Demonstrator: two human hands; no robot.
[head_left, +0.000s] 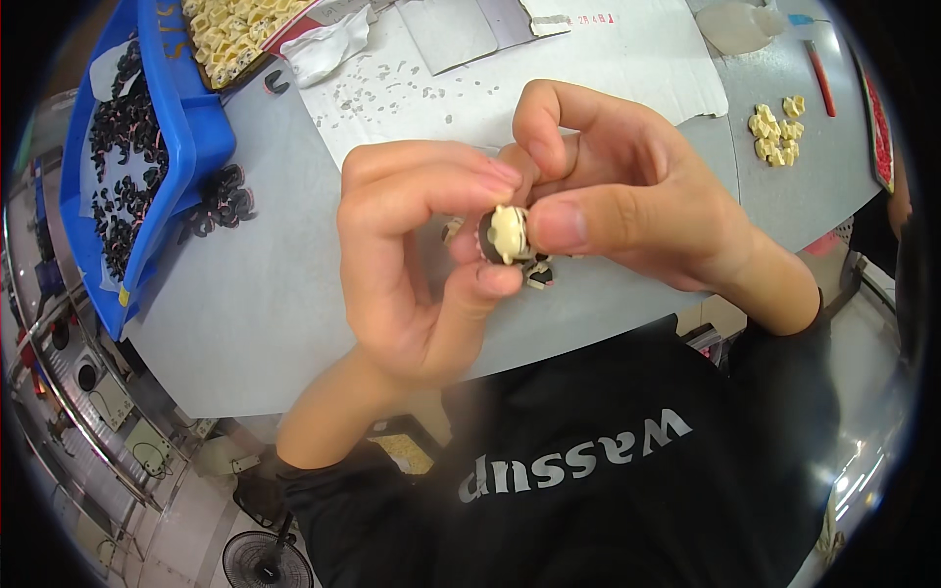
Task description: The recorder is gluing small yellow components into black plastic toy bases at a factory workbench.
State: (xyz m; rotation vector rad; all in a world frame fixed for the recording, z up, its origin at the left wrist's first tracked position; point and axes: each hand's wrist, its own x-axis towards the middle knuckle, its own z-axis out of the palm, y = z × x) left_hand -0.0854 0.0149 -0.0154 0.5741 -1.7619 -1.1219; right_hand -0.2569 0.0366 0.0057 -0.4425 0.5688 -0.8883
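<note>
Between both hands, above the near part of the grey table [284, 323], is a small round plastic part [509, 235] in cream with a black side. My left hand [397, 245] pinches it from the left, with the fingertips above and the thumb below. My right hand [652, 201] presses its thumb against the part's right side; the index finger is curled, and its other fingertips are partly hidden behind the part. Just below and behind the fingers lie a few small black and cream pieces [538, 272], partly covered by the hands.
At left stands a blue bin [186, 137] with many small black pieces [127, 176]; more black pieces [225, 201] lie beside it. A box of cream pieces [235, 34] is behind. White paper [637, 73] holds scraps. Rightward are cream pieces [774, 137], a red stick [821, 78] and a translucent bottle [740, 29].
</note>
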